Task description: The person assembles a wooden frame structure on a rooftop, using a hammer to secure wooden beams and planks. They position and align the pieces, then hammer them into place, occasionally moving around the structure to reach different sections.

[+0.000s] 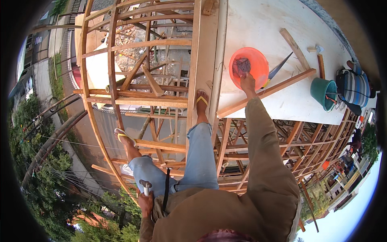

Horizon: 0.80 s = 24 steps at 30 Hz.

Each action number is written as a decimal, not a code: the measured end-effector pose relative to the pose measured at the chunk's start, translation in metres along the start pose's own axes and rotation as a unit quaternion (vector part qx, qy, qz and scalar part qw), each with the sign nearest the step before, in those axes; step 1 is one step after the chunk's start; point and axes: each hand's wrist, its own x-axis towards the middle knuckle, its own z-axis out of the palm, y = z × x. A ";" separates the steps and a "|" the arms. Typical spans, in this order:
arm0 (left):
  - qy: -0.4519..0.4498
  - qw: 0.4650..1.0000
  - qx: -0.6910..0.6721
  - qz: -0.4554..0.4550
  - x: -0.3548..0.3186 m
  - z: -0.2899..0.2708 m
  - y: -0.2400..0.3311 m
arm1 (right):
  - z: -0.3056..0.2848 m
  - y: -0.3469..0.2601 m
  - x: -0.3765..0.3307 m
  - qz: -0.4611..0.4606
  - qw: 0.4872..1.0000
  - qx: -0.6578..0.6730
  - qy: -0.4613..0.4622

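Standing high on a curved timber scaffold frame, the person looks down past their own jeans and sandalled feet to the street far below. To the right lies a broad pale plywood deck, with a long wooden batten lying slantwise across its near edge and a shorter batten further back. A co-worker in a striped shirt crouches at the deck's far right edge, just beside a green bucket.

An orange plastic basin sits on the deck, beyond the long batten, with a heap of dark nails in it. A trowel-like blade lies touching its right rim.

The right hand reaches out on a brown sleeve over the basin's near rim, fingers down among the nails; whether they are closed on any I cannot tell. The left hand, low by the hip, is clenched around a hammer handle, its head pointing up.
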 end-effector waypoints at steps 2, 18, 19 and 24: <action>-0.022 0.999 0.026 0.000 0.010 0.010 0.013 | 0.018 0.001 0.037 -0.033 0.996 -0.077 -0.041; -0.066 0.995 0.004 -0.076 0.010 0.044 0.050 | 0.072 0.054 0.138 -0.207 0.961 -0.174 -0.066; -0.065 0.995 0.001 -0.072 0.010 0.044 0.048 | 0.073 0.054 0.142 -0.232 0.945 -0.223 -0.059; -0.078 0.996 -0.015 -0.044 0.005 0.036 0.034 | 0.035 0.031 0.123 -0.159 0.985 -0.070 0.000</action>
